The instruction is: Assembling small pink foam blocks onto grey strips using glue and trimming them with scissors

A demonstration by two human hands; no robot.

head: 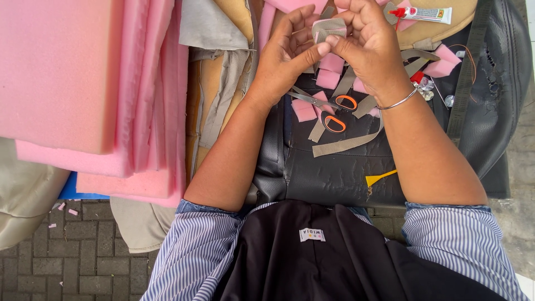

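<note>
My left hand [287, 56] and my right hand [368, 44] meet at the top middle, fingers pinched together on a small piece of grey-beige fabric [329, 27] wrapped around pink foam. Both hands grip it above a black leather seat cover [334, 167]. Just below the hands lie scissors with orange handles [334, 111], several small pink foam blocks [304, 110] and grey fabric strips [345, 144]. A silver bangle [398, 101] circles my right wrist.
A thick stack of pink foam sheets [83, 83] fills the left. Beige fabric and cardboard pieces [217, 72] lie beside it. A glue tube with a red cap [423, 14] rests at the top right. A small yellow spatula [379, 178] sits on the black cover. Brick paving [72, 256] lies below.
</note>
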